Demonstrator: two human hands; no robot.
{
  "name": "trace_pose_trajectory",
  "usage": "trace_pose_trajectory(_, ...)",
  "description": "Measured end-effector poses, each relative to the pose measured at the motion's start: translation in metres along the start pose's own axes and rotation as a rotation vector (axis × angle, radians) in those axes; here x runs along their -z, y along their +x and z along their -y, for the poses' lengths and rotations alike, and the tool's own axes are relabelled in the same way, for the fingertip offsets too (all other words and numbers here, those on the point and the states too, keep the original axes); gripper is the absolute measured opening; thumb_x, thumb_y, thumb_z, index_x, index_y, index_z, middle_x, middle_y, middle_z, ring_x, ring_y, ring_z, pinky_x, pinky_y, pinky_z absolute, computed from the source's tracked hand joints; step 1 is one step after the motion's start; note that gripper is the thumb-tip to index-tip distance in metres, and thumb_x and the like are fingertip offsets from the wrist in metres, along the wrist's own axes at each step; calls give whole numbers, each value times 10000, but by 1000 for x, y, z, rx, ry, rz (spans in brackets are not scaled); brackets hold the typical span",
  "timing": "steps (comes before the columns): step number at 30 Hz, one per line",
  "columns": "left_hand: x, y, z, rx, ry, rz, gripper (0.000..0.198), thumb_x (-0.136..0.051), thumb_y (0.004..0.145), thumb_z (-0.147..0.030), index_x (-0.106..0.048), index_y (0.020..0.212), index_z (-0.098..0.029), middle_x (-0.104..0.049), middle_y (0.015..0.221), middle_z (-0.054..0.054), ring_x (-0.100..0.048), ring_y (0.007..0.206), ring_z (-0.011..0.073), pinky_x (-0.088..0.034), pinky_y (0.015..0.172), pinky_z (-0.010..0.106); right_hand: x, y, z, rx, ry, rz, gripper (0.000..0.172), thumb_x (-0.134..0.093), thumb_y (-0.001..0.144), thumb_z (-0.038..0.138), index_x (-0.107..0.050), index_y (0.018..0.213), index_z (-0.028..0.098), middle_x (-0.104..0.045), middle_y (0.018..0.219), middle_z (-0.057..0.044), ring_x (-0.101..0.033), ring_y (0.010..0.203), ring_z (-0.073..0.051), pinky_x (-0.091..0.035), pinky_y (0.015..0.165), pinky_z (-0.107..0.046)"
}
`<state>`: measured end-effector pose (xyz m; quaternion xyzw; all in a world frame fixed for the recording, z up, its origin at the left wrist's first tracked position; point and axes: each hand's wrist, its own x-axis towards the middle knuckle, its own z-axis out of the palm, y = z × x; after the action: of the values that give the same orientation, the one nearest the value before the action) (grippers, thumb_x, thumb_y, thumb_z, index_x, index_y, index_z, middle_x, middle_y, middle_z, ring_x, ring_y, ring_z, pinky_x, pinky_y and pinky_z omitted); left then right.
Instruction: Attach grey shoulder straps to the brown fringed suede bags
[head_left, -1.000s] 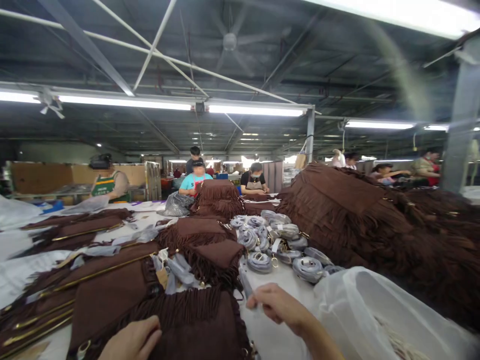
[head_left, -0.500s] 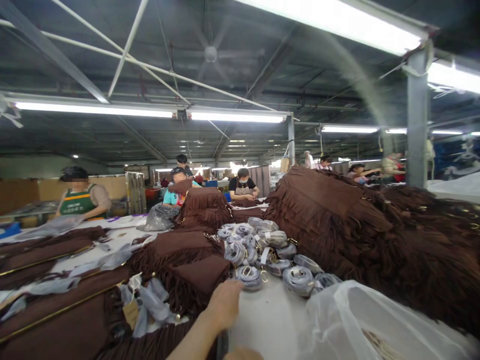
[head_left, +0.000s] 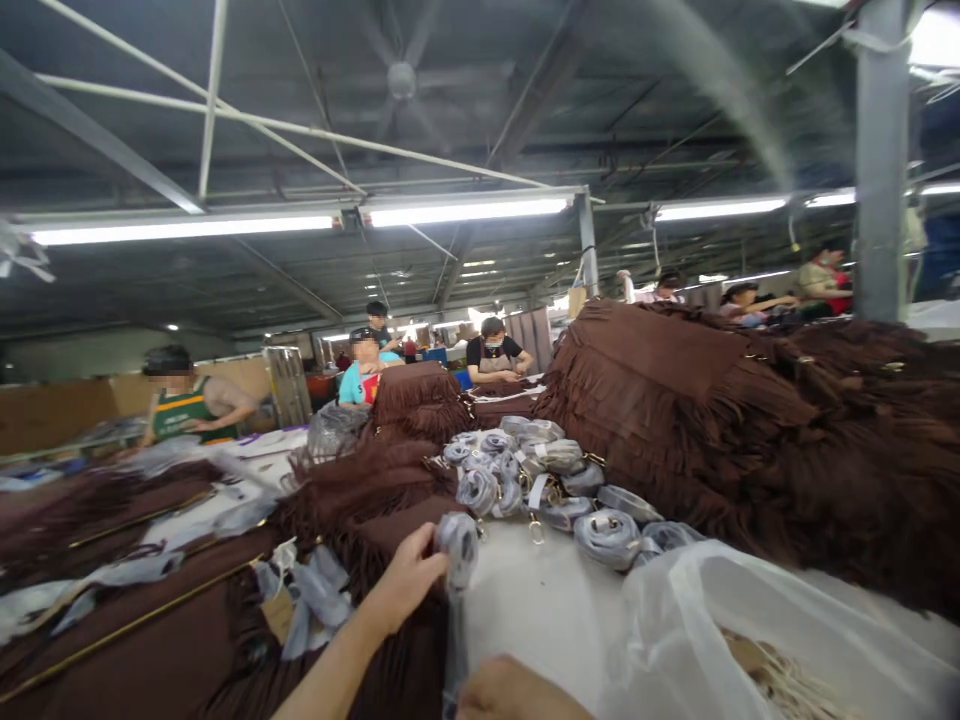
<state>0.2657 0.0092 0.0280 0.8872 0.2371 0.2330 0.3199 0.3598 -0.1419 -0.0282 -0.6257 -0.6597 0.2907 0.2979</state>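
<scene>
drawn a little left and tipped up on its edge since half a second ago, one grey coiled strap (head_left: 459, 548) is off the desk (head_left: 544, 600) and in the left grip (head_left: 403, 582), just below the middle of the frame. thumb and fingers pinch its left side, with the open face of the coil turned to the right. at the bottom edge, the right grip (head_left: 517, 692) is curled and partly cut off; i cannot tell whether it holds anything. between the two, a grey translucent strip (head_left: 455, 650) runs down toward the bottom edge, and whether it joins the coil is unclear.

just above and to the right, a cluster of similar coils (head_left: 517, 465) lies at mid-frame with gold clasps showing. brown fringed pieces (head_left: 416, 400) are stacked behind it, and a much bigger brown heap (head_left: 675, 430) fills the right. a translucent white bag (head_left: 675, 610) with pale cords inside stands at lower right. at lower left lie brown panels (head_left: 135, 650) edged in gold, beside a cardboard tag (head_left: 278, 613). farther back, a person in a green apron (head_left: 184, 412) is at the left.
</scene>
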Motion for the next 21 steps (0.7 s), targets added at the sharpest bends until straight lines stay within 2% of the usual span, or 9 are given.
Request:
trace_pose_trajectory(3, 38, -51, 5, 131, -624, -74, 389, -478, 758, -291, -568, 1113, -160, -676, 940, 71, -637, 851, 227, -488, 724, 319, 11, -2, 21, -55, 204, -92, 267, -479, 797, 249, -663, 615, 184, -580, 540, 13, -504, 496, -114, -362, 491, -211)
trace_pose_trajectory(5, 56, -86, 7, 200, -997, -129, 375, -587, 686, -285, -624, 1042, -173, -699, 896, 59, -652, 852, 235, -487, 728, 309, 14, -3, 34, -27, 407, -123, 305, -467, 848, 352, -625, 655, 175, -579, 610, 18, -451, 443, -73, -303, 426, -184)
trace_pose_trajectory(6, 62, -102, 7, 217, -1075, -158, 343, -620, 667, -266, -648, 997, -179, -707, 884, 52, -656, 861, 235, -485, 737, 301, 13, -2, 39, -21, 555, -106, 322, -489, 856, 427, -611, 695, 176, -594, 675, 15, -443, 425, -55, -240, 380, -172)
trace_pose_trajectory(8, 70, -129, 5, 231, -1120, -200, 302, -644, 671, -246, -680, 964, -181, -719, 898, 53, -661, 874, 236, -484, 752, 299, 5, 0, 47, -23, 929, 6, 383, -614, 788, 564, -580, 748, 184, -616, 798, 4, -496, 444, -41, -117, 331, -161)
trace_pose_trajectory(10, 74, -149, 4, 217, -1101, -196, 363, -640, 670, -231, -690, 1025, -178, -722, 946, 65, -662, 874, 246, -487, 762, 317, -8, 6, 52, -27, 1265, 108, 441, -734, 694, 592, -560, 774, 195, -634, 865, -2, -567, 518, -53, -75, 328, -144)
trace_pose_trajectory(13, 76, -171, 5, 166, -1036, -86, 513, -636, 588, -188, -678, 1099, -167, -717, 951, 77, -651, 870, 268, -482, 744, 328, -29, 15, 57, -27, 1540, -24, 457, -844, 608, 520, -607, 834, 200, -654, 813, 6, -554, 549, -51, -112, 346, -112)
trace_pose_trajectory(17, 81, -195, 6, 166, -941, 195, 539, -672, 569, -235, -660, 1107, -189, -692, 1018, 74, -618, 965, 295, -462, 805, 350, -38, 19, 59, 18, 1449, -149, 469, -836, 620, 531, -678, 863, 163, -617, 613, 21, -351, 388, -18, -89, 340, -132)
trace_pose_trajectory(19, 81, -199, -2, 158, -878, 255, 483, -692, 638, -341, -655, 1097, -193, -672, 1051, 73, -604, 990, 292, -448, 853, 373, -36, 15, 63, 101, 1347, -158, 428, -775, 694, 555, -670, 811, 157, -699, 778, -33, -300, 354, 6, -80, 339, -154)
trace_pose_trajectory(21, 76, -195, -17, 143, -804, 198, 454, -667, 728, -438, -645, 1108, -191, -655, 1072, 77, -586, 1012, 280, -430, 898, 390, -34, 10, 70, 187, 1251, -149, 435, -705, 758, 583, -648, 777, 152, -721, 973, -83, -287, 330, 28, -74, 348, -172)
